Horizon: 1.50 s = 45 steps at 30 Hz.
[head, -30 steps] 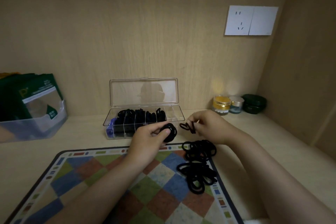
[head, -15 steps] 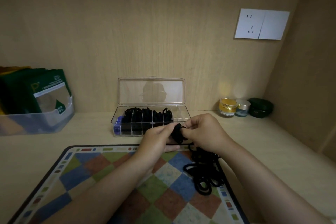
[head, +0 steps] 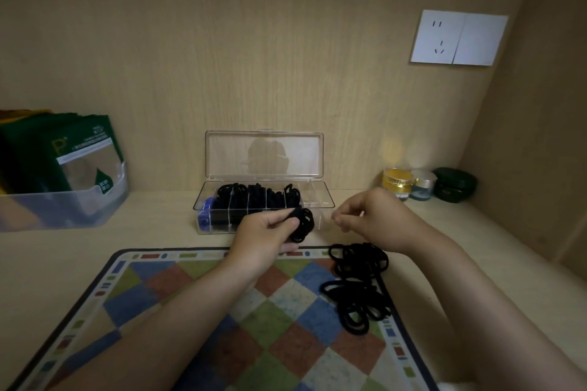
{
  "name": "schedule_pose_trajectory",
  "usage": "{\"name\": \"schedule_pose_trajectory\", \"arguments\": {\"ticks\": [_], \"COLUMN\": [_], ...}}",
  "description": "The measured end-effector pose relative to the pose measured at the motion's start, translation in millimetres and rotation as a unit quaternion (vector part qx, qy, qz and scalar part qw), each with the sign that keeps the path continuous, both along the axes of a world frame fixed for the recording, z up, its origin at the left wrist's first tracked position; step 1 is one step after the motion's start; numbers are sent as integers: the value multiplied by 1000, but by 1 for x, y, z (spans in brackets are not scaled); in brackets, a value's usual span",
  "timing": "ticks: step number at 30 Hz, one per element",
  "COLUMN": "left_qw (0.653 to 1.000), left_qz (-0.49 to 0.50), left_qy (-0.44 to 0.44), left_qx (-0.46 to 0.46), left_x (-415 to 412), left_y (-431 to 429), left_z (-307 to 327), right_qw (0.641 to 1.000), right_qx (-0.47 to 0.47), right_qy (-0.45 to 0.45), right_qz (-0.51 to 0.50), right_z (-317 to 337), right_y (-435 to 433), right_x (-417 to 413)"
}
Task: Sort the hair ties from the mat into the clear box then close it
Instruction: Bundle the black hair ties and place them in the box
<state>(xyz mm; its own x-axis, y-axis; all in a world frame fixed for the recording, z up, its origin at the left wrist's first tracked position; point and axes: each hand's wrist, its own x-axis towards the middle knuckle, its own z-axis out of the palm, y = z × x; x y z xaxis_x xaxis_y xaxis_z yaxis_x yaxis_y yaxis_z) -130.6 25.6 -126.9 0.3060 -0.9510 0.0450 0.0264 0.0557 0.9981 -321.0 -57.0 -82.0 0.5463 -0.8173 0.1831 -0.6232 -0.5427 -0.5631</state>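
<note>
My left hand (head: 266,236) pinches a small bundle of black hair ties (head: 302,225) just in front of the clear box (head: 321,200). The box stands open, its lid (head: 264,154) upright against the wall, and most compartments hold black hair ties (head: 257,195); the rightmost ones look bare. My right hand (head: 370,216) hovers to the right of the bundle with loosely curled fingers and holds nothing. A loose pile of black hair ties (head: 359,282) lies on the right edge of the checkered mat (head: 197,320).
A clear bin (head: 63,209) with green packets stands at the left. Small cosmetic jars (head: 397,182) and a dark green case (head: 455,184) sit in the back right corner. A wall socket (head: 459,37) is on the back wall.
My right hand passed its hair tie to the bundle in my left hand, then let go and drew away to the right. The camera view shifted slightly.
</note>
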Motion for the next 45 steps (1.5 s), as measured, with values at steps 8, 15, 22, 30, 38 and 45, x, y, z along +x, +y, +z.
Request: {"name": "schedule_pose_trajectory", "arguments": {"ticks": [8, 15, 22, 30, 38, 45], "left_qw": [1000, 999, 999, 999, 996, 996], "left_qz": [-9, -7, 1, 39, 68, 23], "left_qy": [-29, -40, -33, -20, -24, -77], "left_qx": [6, 5, 1, -32, -43, -27], "left_x": [-4, -4, -5, -2, 3, 1], "left_y": [2, 2, -1, -4, -4, -1], "left_z": [-1, -3, -6, -6, -6, -7], "right_qw": [982, 966, 976, 977, 939, 844], "right_qx": [103, 106, 41, 168, 260, 398], "right_qy": [151, 233, 215, -120, -220, -343], "right_qz": [41, -41, 9, 60, 49, 107], "right_z": [10, 18, 6, 8, -2, -3], "right_y": [4, 10, 12, 12, 16, 21], "right_x": [-21, -23, -5, -2, 9, 20]}}
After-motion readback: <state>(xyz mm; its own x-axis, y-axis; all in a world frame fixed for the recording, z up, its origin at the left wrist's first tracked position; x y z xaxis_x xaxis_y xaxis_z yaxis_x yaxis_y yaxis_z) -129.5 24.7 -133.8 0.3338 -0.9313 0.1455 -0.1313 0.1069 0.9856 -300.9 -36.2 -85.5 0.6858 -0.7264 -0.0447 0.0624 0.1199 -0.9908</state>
